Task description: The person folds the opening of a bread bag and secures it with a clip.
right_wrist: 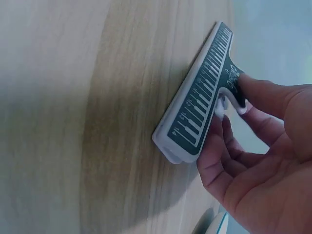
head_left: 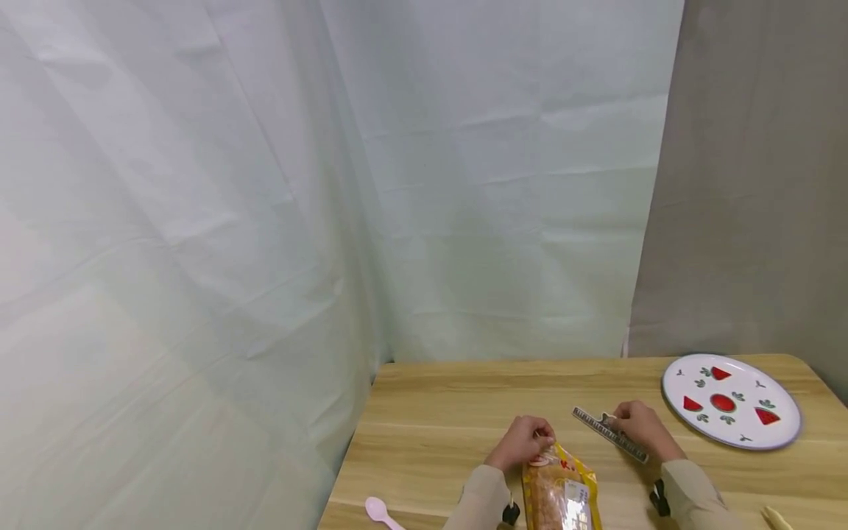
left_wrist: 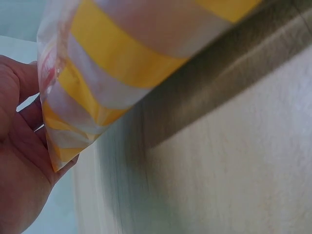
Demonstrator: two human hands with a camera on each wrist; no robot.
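Observation:
In the head view, my left hand (head_left: pixel 523 443) pinches the top end of a clear and yellow plastic bag of bread (head_left: pixel 553 492). The left wrist view shows the bag's yellow-striped film (left_wrist: pixel 122 68) rising from between thumb and fingers, tilted over the table. To the right of the bag, my right hand (head_left: pixel 641 428) holds a long bag clip (head_left: pixel 611 434) by its handle. Dark with a white edge, the clip (right_wrist: pixel 200 97) bears piano-key markings and numbers in the right wrist view. Thumb and fingers grip its handle from either side, and its long bar slants above the wood.
A white oval plate (head_left: pixel 732 419) with red watermelon patterns lies at the table's back right. A pink spoon (head_left: pixel 377 509) is at the front left, and a pale yellow object (head_left: pixel 776 519) shows at the front right. Curtains (head_left: pixel 503 221) hang behind the wooden table (head_left: pixel 424 434).

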